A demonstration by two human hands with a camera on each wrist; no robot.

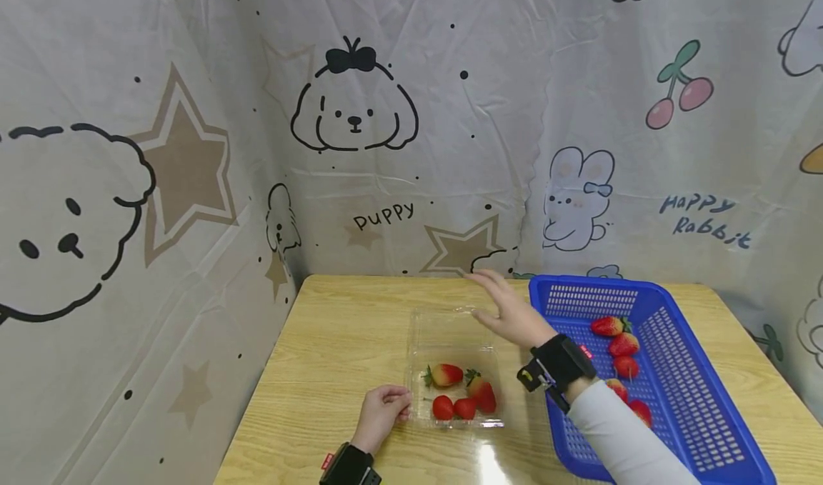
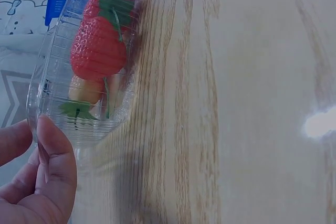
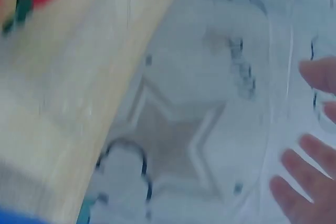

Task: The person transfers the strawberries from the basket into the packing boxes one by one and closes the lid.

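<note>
clear box [image 1: 450,331] in left grip [image 1: 382,415]; curtain [image 1: 444,163]: "puppy", "happy rabbit"

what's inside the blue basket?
At least five red strawberries show in the blue basket, the nearest two partly covered by the person's right sleeve. Whatever lies wholly behind that sleeve can't be seen.

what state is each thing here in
box: upright, holding four strawberries
lid: open
basket: upright, holding other strawberries
left grip: pinching the box's edge
right grip: fingers extended, holding nothing
cloth: hanging, creased
</note>
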